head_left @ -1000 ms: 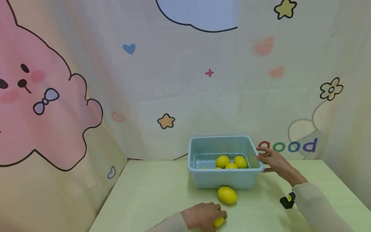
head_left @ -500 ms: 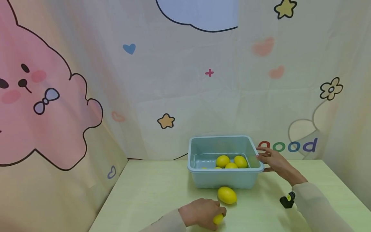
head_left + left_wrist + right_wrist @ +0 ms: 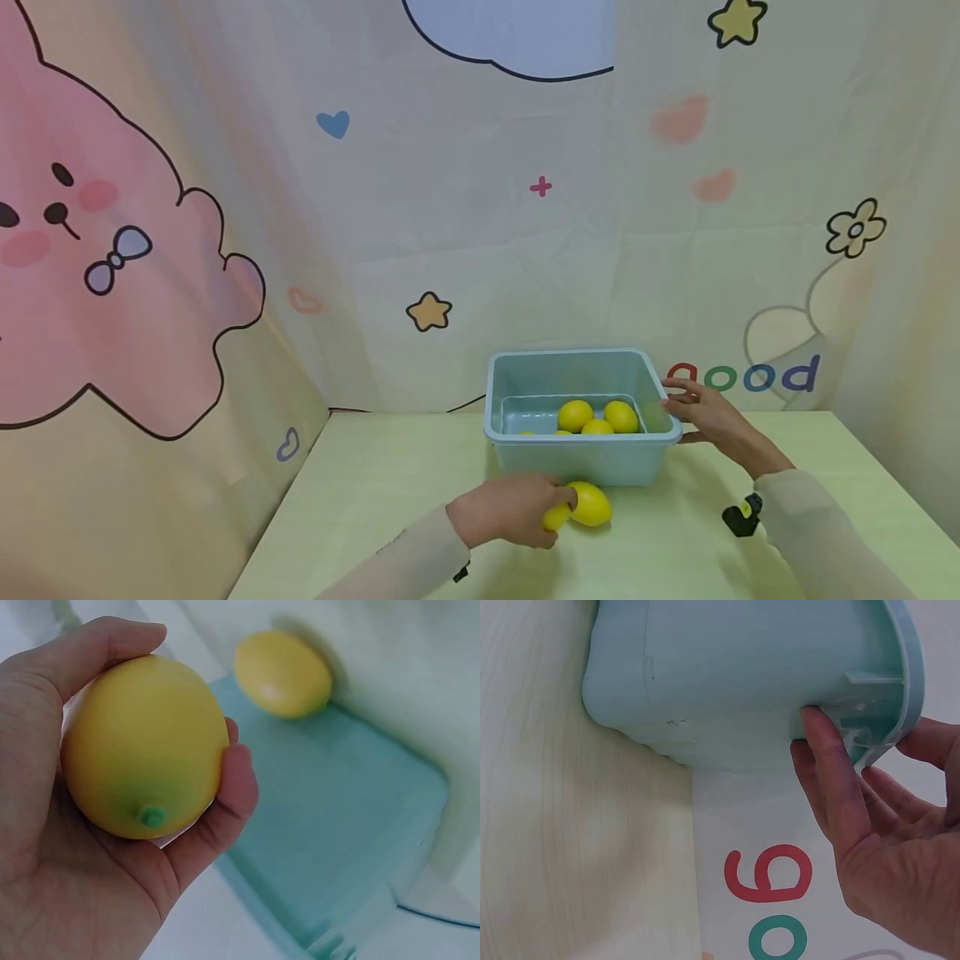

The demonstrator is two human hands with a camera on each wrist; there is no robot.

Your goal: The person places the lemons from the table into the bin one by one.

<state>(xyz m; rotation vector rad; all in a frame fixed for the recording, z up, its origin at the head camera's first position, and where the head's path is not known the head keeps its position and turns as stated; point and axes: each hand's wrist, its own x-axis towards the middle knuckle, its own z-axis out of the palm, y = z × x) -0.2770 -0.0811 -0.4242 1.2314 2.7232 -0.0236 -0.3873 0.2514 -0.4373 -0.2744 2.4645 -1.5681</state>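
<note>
My left hand point(image 3: 513, 510) holds a yellow lemon point(image 3: 146, 750) with a green stem nub, its thumb and fingers wrapped round the sides. It is raised in front of a light blue plastic bin point(image 3: 607, 461). Just right of the held fruit, another lemon point(image 3: 594, 505) lies on the table by the bin's front wall. Several lemons point(image 3: 576, 415) rest inside the bin, some partly hidden by its front rim. At the bin's right end, my right hand point(image 3: 896, 832) grips the rim, fingers against the outer wall below it and thumb at the rim.
The pale green wood-grain table point(image 3: 375, 500) stretches left and in front of the bin. A printed curtain point(image 3: 450, 208) hangs close behind it. A small black wrist device point(image 3: 743, 517) shows beside my right sleeve.
My left hand has lifted the lemon off the table and carried it forward toward the bin. My right hand stays at the bin's rim.
</note>
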